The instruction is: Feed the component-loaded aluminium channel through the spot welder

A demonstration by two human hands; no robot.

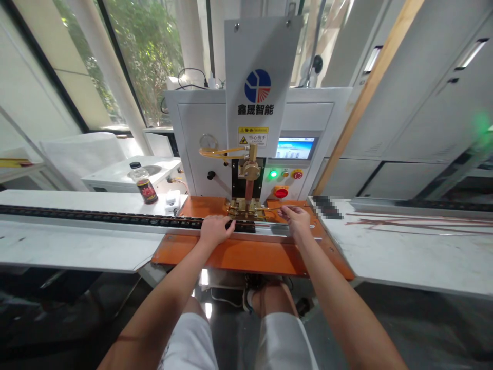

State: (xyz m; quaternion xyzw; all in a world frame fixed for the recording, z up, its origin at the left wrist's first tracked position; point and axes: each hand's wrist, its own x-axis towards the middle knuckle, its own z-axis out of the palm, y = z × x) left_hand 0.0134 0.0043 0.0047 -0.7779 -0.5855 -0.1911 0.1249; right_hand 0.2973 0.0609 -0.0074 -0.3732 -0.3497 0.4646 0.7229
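My left hand (216, 229) rests on the long black segmented strip (169, 221), just left of the machine's copper electrode (249, 190). Its fingers are bent over the strip, and whatever they grip is hidden. To the right of the electrode, my right hand (296, 218) is pinched near the brass fixture (246, 208); what lies between the fingertips is too small to tell. A metal rail (277, 231) runs beneath both hands across the orange work plate (231, 255).
A bottle (145, 185) and a small white object (172, 200) stand on the left white table (77, 246). Thin copper-coloured strips (404, 225) lie on the right table (416, 257). Behind the fixture rises the machine, with a screen (296, 148) and a red knob (281, 192).
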